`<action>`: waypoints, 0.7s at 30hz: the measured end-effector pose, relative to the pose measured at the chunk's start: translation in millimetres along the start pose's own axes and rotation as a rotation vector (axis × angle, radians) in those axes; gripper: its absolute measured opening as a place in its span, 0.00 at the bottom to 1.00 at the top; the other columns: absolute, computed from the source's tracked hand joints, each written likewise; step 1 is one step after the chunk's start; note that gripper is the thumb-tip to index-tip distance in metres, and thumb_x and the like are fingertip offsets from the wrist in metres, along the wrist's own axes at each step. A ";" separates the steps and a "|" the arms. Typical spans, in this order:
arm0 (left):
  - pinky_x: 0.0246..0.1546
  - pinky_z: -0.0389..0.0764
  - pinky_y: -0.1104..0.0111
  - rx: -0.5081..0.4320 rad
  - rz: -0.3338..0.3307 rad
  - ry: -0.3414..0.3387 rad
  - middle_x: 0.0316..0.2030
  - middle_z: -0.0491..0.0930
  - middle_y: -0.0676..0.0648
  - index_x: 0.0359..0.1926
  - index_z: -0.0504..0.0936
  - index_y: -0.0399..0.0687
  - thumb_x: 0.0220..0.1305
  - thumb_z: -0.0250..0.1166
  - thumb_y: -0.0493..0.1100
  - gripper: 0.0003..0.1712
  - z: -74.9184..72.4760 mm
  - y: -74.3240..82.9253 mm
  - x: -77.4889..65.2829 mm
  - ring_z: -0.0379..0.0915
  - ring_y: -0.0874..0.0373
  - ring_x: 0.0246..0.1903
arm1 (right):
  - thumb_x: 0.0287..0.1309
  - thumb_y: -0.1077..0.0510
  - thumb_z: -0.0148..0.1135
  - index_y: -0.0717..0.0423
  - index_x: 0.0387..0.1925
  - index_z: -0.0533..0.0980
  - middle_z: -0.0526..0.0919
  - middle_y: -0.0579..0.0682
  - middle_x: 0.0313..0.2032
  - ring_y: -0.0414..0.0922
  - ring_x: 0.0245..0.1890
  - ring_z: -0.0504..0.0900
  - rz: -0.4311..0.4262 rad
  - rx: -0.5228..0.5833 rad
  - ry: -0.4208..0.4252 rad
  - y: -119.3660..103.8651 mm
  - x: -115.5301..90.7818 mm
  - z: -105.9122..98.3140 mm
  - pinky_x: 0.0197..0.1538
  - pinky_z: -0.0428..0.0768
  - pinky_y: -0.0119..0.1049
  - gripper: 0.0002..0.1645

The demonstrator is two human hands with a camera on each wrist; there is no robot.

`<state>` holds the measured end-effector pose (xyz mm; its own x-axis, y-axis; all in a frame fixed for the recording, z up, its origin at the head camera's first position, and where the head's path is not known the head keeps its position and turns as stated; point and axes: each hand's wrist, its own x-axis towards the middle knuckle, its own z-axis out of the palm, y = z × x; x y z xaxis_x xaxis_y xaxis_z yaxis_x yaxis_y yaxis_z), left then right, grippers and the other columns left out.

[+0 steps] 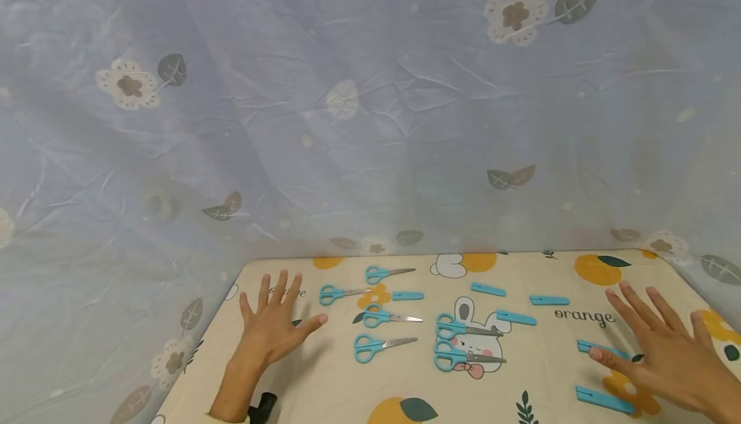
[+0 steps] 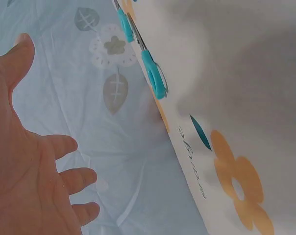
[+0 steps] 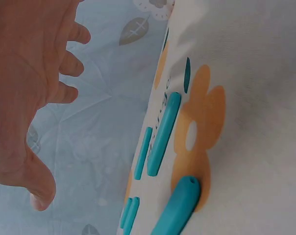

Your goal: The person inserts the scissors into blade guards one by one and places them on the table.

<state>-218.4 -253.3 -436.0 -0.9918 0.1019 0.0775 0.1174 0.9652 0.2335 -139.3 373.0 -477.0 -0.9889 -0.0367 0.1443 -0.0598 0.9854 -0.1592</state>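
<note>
My left hand [image 1: 273,326] is spread over the left side of the table, holding nothing. Over the right side is my right hand [image 1: 666,356], its fingers also spread and free of any object. Between them lie several scissors with light-blue handles, blades pointing right. Closest to the left hand are one pair of scissors [image 1: 332,294] and another pair [image 1: 366,348]. Blue blade covers lie mostly to the right. One cover [image 1: 589,346] is partly hidden behind the right thumb, and another cover [image 1: 604,399] lies just below that hand. The right wrist view shows a cover [image 3: 180,208] close up.
The table wears a cream cloth [image 1: 324,385] printed with oranges, flowers and a rabbit. A pale blue flowered sheet [image 1: 370,154] hangs along the back and left. Near the left wrist, a small black object [image 1: 263,407] shows at the bottom edge.
</note>
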 end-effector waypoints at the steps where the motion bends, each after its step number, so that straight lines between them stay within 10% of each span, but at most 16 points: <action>1: 0.74 0.25 0.18 -0.006 0.001 -0.006 0.87 0.40 0.39 0.88 0.46 0.55 0.66 0.57 0.83 0.63 0.2 1.2 0.0 0.24 0.29 0.85 | 0.69 0.24 0.59 0.50 0.87 0.32 0.19 0.56 0.84 0.66 0.82 0.13 -0.002 0.005 0.001 -0.8 -0.8 0.0 0.67 0.07 0.80 0.69; 21: 0.77 0.30 0.21 -0.045 0.060 -0.025 0.87 0.46 0.39 0.87 0.54 0.53 0.66 0.63 0.79 0.61 12.1 10.5 -6.1 0.30 0.30 0.86 | 0.67 0.21 0.58 0.56 0.87 0.34 0.32 0.69 0.84 0.73 0.82 0.20 0.057 0.065 -0.103 -1.2 -17.8 15.1 0.67 0.23 0.90 0.71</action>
<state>-211.7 -240.9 -445.8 -0.9838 0.1657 0.0690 0.1784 0.9454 0.2728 -123.7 369.9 -494.1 -0.9995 -0.0007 0.0325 -0.0081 0.9738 -0.2273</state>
